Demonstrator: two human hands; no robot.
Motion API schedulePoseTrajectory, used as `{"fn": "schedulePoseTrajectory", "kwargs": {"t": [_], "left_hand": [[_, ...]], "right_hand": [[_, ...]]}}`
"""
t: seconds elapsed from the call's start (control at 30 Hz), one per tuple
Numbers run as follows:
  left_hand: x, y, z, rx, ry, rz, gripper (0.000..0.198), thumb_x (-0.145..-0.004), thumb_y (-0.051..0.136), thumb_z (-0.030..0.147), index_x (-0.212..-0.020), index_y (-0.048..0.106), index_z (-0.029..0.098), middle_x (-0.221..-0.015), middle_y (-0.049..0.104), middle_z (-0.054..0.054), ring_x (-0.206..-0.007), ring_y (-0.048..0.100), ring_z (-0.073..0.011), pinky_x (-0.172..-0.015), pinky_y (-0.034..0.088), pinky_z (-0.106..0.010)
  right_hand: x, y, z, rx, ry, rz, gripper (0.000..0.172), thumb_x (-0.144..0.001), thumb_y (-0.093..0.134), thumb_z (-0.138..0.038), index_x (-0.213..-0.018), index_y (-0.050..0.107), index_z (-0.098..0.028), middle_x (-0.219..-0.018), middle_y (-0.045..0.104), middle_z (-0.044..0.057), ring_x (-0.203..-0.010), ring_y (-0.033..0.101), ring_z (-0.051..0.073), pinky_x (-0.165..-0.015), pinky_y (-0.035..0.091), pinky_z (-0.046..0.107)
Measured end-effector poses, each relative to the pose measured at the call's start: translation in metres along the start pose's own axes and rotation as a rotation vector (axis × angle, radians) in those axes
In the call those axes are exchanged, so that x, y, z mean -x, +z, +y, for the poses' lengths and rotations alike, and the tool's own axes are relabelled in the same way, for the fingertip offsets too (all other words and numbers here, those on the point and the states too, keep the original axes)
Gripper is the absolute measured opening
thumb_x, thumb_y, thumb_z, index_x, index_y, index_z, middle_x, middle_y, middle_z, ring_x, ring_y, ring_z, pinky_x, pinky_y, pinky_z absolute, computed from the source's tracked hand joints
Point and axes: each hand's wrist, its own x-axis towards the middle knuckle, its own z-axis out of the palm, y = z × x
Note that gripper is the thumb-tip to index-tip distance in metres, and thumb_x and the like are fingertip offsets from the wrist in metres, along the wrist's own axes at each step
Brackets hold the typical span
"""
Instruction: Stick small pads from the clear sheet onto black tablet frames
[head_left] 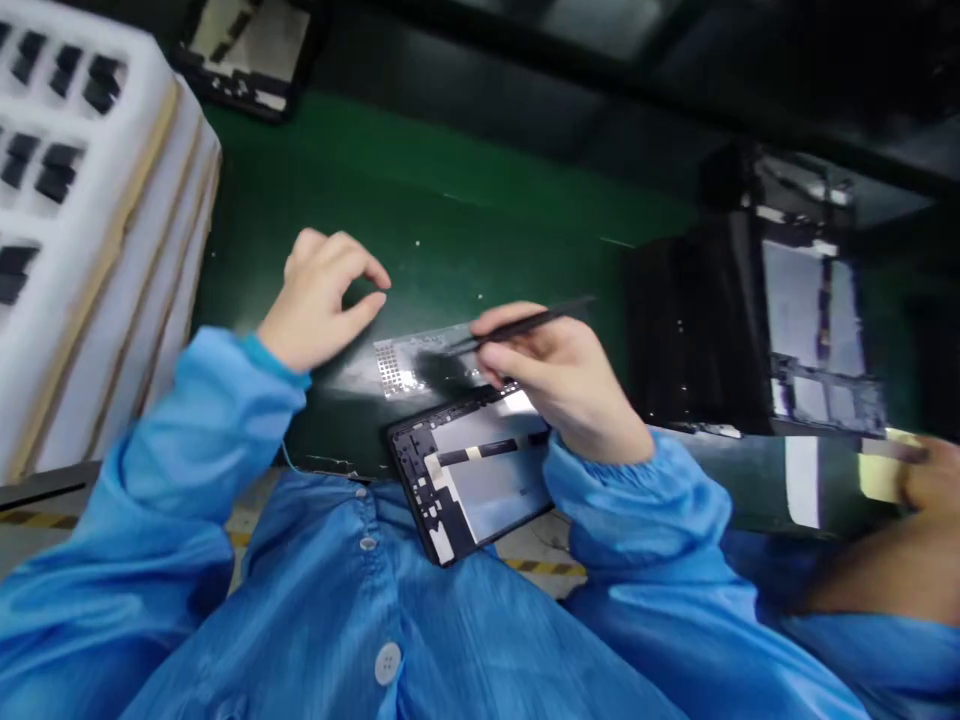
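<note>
My right hand (559,370) is closed round dark tweezers (525,325), whose tips point left over a clear sheet (420,362) with rows of small square pieces at its left end. Thumb and forefinger of my left hand (326,295) are curved with a gap between them, and nothing shows in that gap. It hovers up and left of the sheet. Below the sheet, an opened tablet body (487,470) lies tilted at the bench edge, its inner parts facing up. My right wrist and sleeve cover its right end.
White foam trays (142,250) with black parts in their slots are stacked at the left. Another tablet body (251,50) lies at the top left. A stack of tablet bodies (814,310) stands at the right on the green bench (480,240). A co-worker's blurred hand (934,480) is at the far right.
</note>
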Motion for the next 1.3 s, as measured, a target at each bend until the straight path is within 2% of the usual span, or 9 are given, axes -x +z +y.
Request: {"fn": "schedulePoseTrajectory", "kwargs": {"t": [0.1,0.23,0.47,0.6,0.8,0.93,1.0,1.13,1.3], "left_hand": [[-0.049,0.001,-0.025,-0.098,0.001,-0.258,0.031,-0.063,0.101,0.017,-0.08,0.076,0.019,-0.1,0.072,-0.004,-0.134,0.058,-0.0343,-0.133,0.033,-0.074],[-0.052,0.016,-0.039,-0.276,0.108,-0.457,0.032,-0.067,0.101,0.031,-0.089,0.081,0.018,-0.109,0.067,-0.004,-0.147,0.055,-0.0423,-0.128,0.035,-0.079],[-0.048,0.017,-0.036,-0.33,0.185,-0.482,0.043,-0.065,0.101,0.04,-0.096,0.083,0.017,-0.113,0.061,-0.003,-0.155,0.046,-0.0505,-0.122,0.028,-0.089],[-0.051,0.017,-0.028,-0.325,0.079,-0.498,0.045,-0.054,0.109,0.029,-0.09,0.082,0.022,-0.114,0.064,-0.005,-0.154,0.046,-0.0474,-0.132,0.026,-0.087],[-0.049,0.018,-0.019,-0.38,0.056,-0.524,0.045,-0.06,0.107,0.031,-0.094,0.08,0.02,-0.119,0.063,-0.005,-0.155,0.045,-0.0436,-0.135,0.025,-0.083],[-0.05,0.018,-0.021,-0.326,0.012,-0.531,0.054,-0.054,0.111,0.023,-0.098,0.08,0.012,-0.125,0.064,-0.007,-0.156,0.039,-0.0417,-0.135,0.013,-0.085],[-0.051,0.019,-0.022,-0.226,-0.013,-0.509,0.053,-0.059,0.11,0.038,-0.092,0.08,0.009,-0.122,0.065,-0.008,-0.157,0.034,-0.0419,-0.135,0.004,-0.086],[-0.052,0.018,-0.022,-0.104,-0.075,-0.472,0.071,-0.082,0.084,0.08,-0.081,0.08,0.009,-0.106,0.06,-0.008,-0.157,0.032,-0.042,-0.134,-0.004,-0.085],[-0.051,0.019,-0.022,-0.242,-0.012,-0.506,0.076,-0.082,0.08,0.085,-0.095,0.083,0.01,-0.109,0.053,-0.006,-0.156,0.03,-0.0428,-0.132,0.004,-0.086]], "right_hand": [[-0.05,0.016,0.023,0.182,-0.087,-0.174,0.03,-0.088,0.095,-0.047,-0.102,0.085,-0.022,-0.104,0.083,0.005,-0.096,0.078,0.019,-0.085,0.065,0.031],[-0.068,0.016,0.041,0.302,-0.072,-0.286,0.029,-0.098,0.084,-0.049,-0.11,0.082,-0.023,-0.107,0.084,0.004,-0.101,0.08,0.022,-0.095,0.066,0.037],[-0.06,0.015,0.041,0.384,-0.034,-0.276,0.026,-0.096,0.086,-0.048,-0.109,0.082,-0.026,-0.106,0.082,0.001,-0.098,0.08,0.024,-0.096,0.068,0.041],[-0.061,0.018,0.038,0.327,0.024,-0.256,0.035,-0.088,0.093,-0.056,-0.104,0.082,-0.027,-0.103,0.081,0.001,-0.105,0.08,0.027,-0.102,0.069,0.046],[-0.068,0.014,0.033,0.317,0.056,-0.294,0.035,-0.087,0.095,-0.055,-0.1,0.082,-0.025,-0.102,0.083,0.002,-0.103,0.081,0.026,-0.103,0.069,0.045],[-0.019,0.016,0.02,0.236,0.081,-0.082,0.021,-0.098,0.086,-0.044,-0.105,0.08,-0.025,-0.105,0.082,0.002,-0.098,0.081,0.022,-0.096,0.071,0.041],[0.025,0.027,0.02,0.231,0.076,0.138,0.012,-0.102,0.082,-0.035,-0.111,0.079,-0.028,-0.104,0.081,0.002,-0.095,0.081,0.021,-0.089,0.072,0.038],[0.096,0.06,0.042,0.259,-0.011,0.537,0.021,-0.104,0.074,-0.021,-0.122,0.071,-0.032,-0.105,0.079,0.003,-0.098,0.081,0.021,-0.089,0.072,0.04],[0.104,0.078,0.065,0.362,-0.163,0.544,0.019,-0.104,0.068,-0.016,-0.116,0.068,-0.03,-0.098,0.074,0.004,-0.095,0.079,0.022,-0.083,0.071,0.042]]}}
